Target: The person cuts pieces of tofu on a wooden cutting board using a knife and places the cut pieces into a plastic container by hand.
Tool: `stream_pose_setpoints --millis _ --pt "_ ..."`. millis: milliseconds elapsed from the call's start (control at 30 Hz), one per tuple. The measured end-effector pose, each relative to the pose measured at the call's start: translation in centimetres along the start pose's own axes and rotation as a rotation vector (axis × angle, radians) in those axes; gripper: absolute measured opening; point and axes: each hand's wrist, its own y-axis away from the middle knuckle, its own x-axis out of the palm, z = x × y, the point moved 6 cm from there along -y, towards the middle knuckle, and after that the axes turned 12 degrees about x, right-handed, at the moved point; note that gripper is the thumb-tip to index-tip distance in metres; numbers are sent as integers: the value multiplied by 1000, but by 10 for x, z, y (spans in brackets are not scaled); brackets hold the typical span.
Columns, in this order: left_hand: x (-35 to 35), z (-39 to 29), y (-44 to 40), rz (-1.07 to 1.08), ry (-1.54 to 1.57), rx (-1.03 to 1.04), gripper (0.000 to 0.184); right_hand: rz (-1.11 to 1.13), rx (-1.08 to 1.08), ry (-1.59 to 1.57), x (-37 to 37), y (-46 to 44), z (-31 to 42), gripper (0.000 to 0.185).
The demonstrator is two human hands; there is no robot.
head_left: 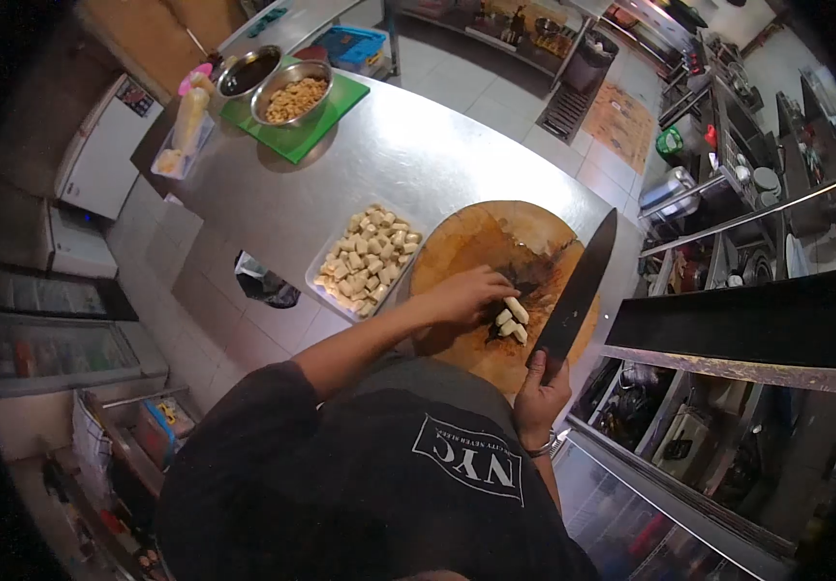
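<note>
The person's right hand [542,397] is wrapped around the handle of a large knife [583,290], the thumb pressed near the base of the blade, which slants away to the far right across the right side of a round wooden board [495,228]. The left hand [476,293] is over the middle of the board, fingers curled, with the tips at the far end of a small group of pale pieces [513,318]; whether it pinches one cannot be told. The pieces lie close together, left of the knife. Just left of the board, a clear tub [333,303] holds many similar chunks [368,257]. Both stand on a metal table [418,145]. On its far left side, a metal bowl [282,77] of brown bits sits on a green board [294,150], beside another bowl [233,91] of dark liquid. The dark shirt [370,465] has a framed white print reading "NYC" in big letters, with a smaller line where "CITY NEVER SLEEP" can be made out. A dark label [134,97] on the white cabinet [108,160] at far left is too small to read.
</note>
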Motion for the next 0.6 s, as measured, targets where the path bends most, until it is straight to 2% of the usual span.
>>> stream_pose_setpoints --millis 33,67,133,267,333,367,433,467,533,567,600 --pt "9 -6 -11 36 -59 107 47 -3 2 8 0 0 1 23" --pt "15 -5 -17 38 -58 116 47 -12 2 8 -3 1 3 23" --pt "36 1 -24 236 -29 26 53 70 84 47 -4 2 4 24" --pt "43 9 -22 231 -33 66 55 39 56 13 -5 2 -1 25" --pt "25 21 -15 -68 142 -48 47 35 33 48 -4 1 0 24" --pt "23 22 -11 -63 141 -47 47 33 35 44 -5 1 1 24" --pt "-2 21 -3 -304 570 -295 36 105 83 88 0 1 -1 24" --pt "-10 15 -2 -307 569 -297 36 109 82 88 2 1 -2 24" --pt "-23 10 4 -610 1203 -385 29 146 32 115 10 3 0 23" --pt "-29 2 3 -662 1379 -361 27 150 28 116 10 3 3 23" --pt "-33 0 4 -667 1378 -358 27 185 23 151 12 3 8 22"
